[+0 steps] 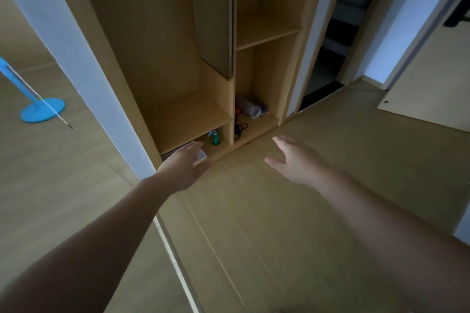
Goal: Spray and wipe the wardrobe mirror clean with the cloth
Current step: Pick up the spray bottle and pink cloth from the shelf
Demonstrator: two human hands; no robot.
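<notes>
Two grips are stretching out: our left grip (181, 168) is lying over a pale flat block (201, 159), and we cannot tell whether it is holding it; our right grip (295, 160) is spreading open above the floor. The teal plastic spray bottle (215, 138) is standing in the smooth wooden wardrobe's (178, 119) lowest compartment.

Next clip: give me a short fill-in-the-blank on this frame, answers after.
1. The spray bottle stands in the wardrobe's ____ left compartment.
2. Of the left hand and right hand, the ____ one is nearer the spray bottle.
3. The right hand, fingers spread above the floor, holds ____.
4. The round base at far left is ____ in colour.

Missing words: bottom; left; nothing; blue.
</notes>
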